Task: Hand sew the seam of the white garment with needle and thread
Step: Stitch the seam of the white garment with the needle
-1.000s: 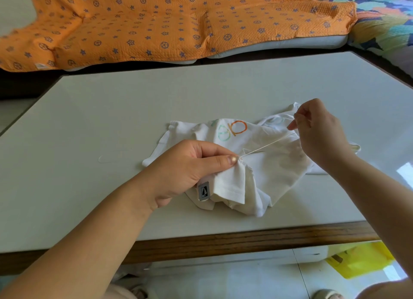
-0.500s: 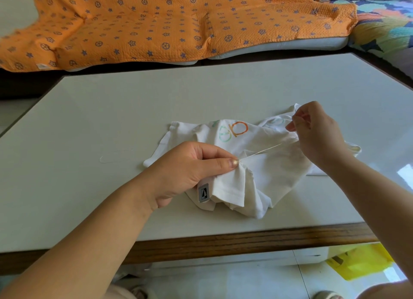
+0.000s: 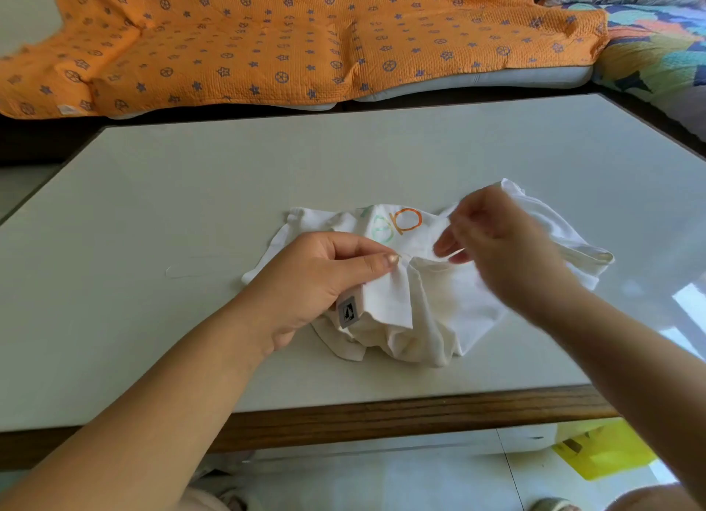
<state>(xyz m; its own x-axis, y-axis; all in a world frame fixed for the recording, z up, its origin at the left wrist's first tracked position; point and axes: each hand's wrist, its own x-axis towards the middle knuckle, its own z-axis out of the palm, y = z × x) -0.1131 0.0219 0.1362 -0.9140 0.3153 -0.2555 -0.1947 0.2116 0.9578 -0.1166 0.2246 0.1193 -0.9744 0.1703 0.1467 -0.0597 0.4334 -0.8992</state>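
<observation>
A crumpled white garment (image 3: 439, 311) with an orange and green print lies near the front edge of the pale table (image 3: 191, 189). My left hand (image 3: 324, 281) pinches a raised fold of the garment between thumb and fingers, beside a small grey label (image 3: 347, 311). My right hand (image 3: 500, 250) is blurred and hovers just right of that fold, its fingertips pinched together close to my left thumb. The needle and the thread between the hands are too blurred to make out. A loose loop of white thread (image 3: 183, 271) lies on the table to the left.
An orange star-patterned blanket (image 3: 286, 40) covers a sofa beyond the table's far edge. A colourful cushion (image 3: 657, 52) sits at the far right. The table's wooden front rim (image 3: 382, 415) runs below the garment. A yellow bag (image 3: 603, 449) lies on the floor.
My right hand has moved left and down from the stretched-out thread toward the fold in my left hand. The taut thread line is no longer visible. My left hand stays put.
</observation>
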